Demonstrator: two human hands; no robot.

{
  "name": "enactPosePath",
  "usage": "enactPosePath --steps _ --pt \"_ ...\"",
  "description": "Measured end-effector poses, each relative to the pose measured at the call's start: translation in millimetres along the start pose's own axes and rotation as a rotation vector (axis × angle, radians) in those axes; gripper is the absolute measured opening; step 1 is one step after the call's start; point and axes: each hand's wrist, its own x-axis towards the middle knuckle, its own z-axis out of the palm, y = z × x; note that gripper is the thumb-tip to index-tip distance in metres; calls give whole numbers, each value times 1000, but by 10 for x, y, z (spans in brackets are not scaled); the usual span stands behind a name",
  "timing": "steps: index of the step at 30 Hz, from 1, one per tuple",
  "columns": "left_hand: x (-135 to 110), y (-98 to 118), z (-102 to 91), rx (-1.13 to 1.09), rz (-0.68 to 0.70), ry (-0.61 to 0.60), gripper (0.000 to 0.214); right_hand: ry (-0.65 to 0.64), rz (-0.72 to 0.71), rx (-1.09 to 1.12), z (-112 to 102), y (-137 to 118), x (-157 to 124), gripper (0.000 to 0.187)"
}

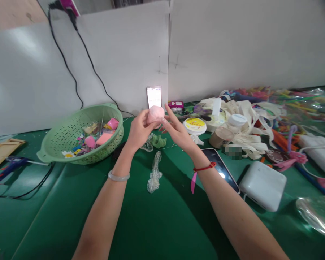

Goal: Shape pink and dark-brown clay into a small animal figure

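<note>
Our left hand (pixel 139 130) grips a pink ball (pixel 155 114) | our right hand (pixel 176 130) spreads at its right edge | slack grip might drop it toward crumpled plastic (pixel 154 181) below

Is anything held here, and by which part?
A pink lump, by its left side, in the left hand; the right hand is at its right edge.

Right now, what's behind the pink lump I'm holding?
Behind the pink lump is a lit phone, its upper part visible before the white wall. Its lower end is covered, so I can't see what supports it.
</note>
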Motion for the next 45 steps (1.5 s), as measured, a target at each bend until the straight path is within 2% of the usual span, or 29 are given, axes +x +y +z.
enactPosePath --steps 3,14,21,26,30,33,36,40,45 --pt "2 -5 -12 27 4 21 49 -19 -3 24 5 22 0 63" --pt "42 -79 -13 43 -3 112 48 -64 -117 -77 95 54 -2 85" --pt "48 -79 0 -4 -7 147 49 -62 -122 -78 64 38 -1 79" --pt "39 -49 29 -111 6 228 54 -54 -123 -46 107 20 -11 75" --pt "26 5 15 -150 -60 224 49 -87 -109 -14 105 -14 -20 76" --pt "18 42 -10 -124 -93 168 49 20 -34 44 27 -14 6 70" --pt "-13 95 -4 -51 -131 9 53 164 49 115 -59 6 48 65" --pt "-76 199 48 33 -153 -141 48 138 63 107 -115 3 65 57" --pt "-74 221 50 35 -163 -205 44 130 58 168 -159 -43 41 50"
